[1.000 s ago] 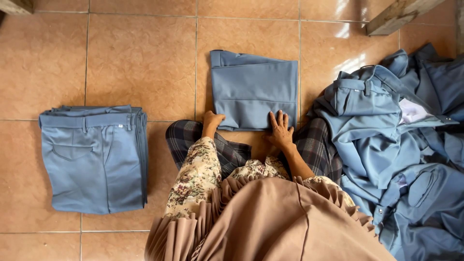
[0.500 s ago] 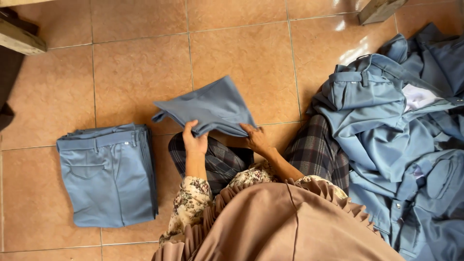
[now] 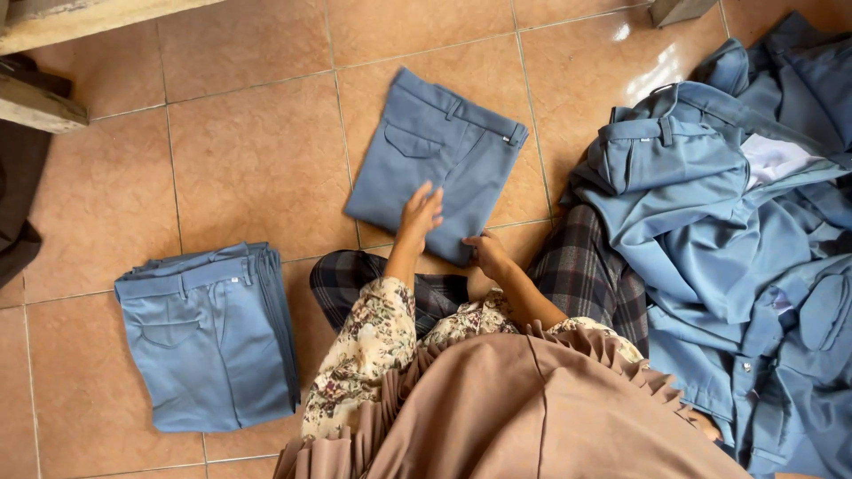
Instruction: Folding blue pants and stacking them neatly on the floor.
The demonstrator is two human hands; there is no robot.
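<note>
The folded blue trousers (image 3: pixel 435 164) are laid flat on the tiled floor (image 3: pixel 257 151); the left hand (image 3: pixel 419 215) is pressed on them, fingers spread; their near edge is pinched by the right hand (image 3: pixel 486 253); bare tiles are seen before the folded stack (image 3: pixel 209 337).

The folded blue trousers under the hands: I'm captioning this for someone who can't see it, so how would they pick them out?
On the orange tiled floor, find the single pair of folded blue trousers lying tilted straight ahead of the seated person, with the left hand flat on it and the right hand at its near edge. Unlike the squared stack of folded blue trousers at left and the loose heap of blue garments at right, it lies alone.
</note>
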